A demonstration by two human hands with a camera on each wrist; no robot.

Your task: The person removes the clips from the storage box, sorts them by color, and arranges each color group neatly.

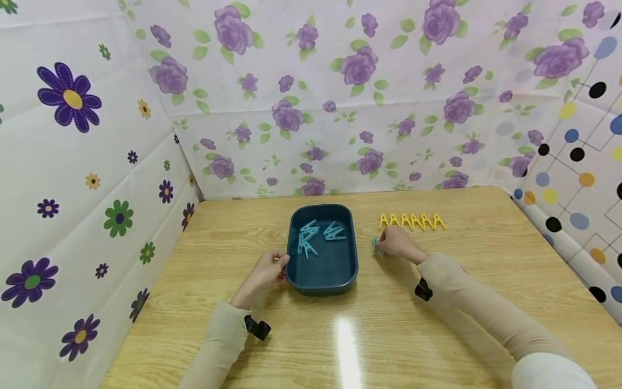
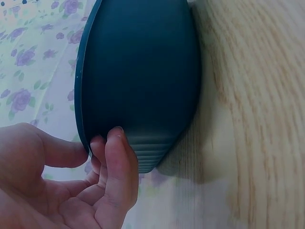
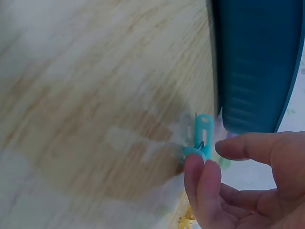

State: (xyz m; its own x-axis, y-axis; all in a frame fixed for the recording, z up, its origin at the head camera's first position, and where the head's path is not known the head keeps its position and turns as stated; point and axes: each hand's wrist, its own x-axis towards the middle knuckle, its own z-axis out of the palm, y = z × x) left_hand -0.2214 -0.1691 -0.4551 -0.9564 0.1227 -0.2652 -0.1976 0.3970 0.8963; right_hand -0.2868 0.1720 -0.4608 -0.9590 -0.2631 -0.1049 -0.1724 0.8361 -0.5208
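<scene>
My left hand (image 1: pixel 267 269) pinches the near-left side of a dark teal bin (image 1: pixel 331 267) at its rim, thumb on the outside and bent fingertips against the inner wall. The bin sits upright on the wood-grain counter (image 1: pixel 233 227), roughly in front of me, its long sides running away from me.

My right hand (image 1: pixel 397 242) is down at the counter just right of the bin, around a light-blue clip (image 1: pixel 376 247). My fingers are bent with their tips at one end of it, and my thumb is on the other side, only slightly spread from them. In the right wrist view a narrow gap shows between thumb and clip, and I cannot tell whether I have any grip on it.

Inside the bin lie more blue clips (image 1: pixel 334 235), some bunched and overlapping toward the left wall, others together farther right. Beyond my right hand, six yellow clips (image 1: pixel 414 221) make a row across the counter, legs pointing toward me.

I wear beige sleeves (image 1: pixel 228 332) with a black device (image 1: pixel 424 290) at each wrist. Behind the counter hangs a white sheet with purple roses (image 1: pixel 286 114); daisy-like flowers pattern the left side, coloured dots the right.
</scene>
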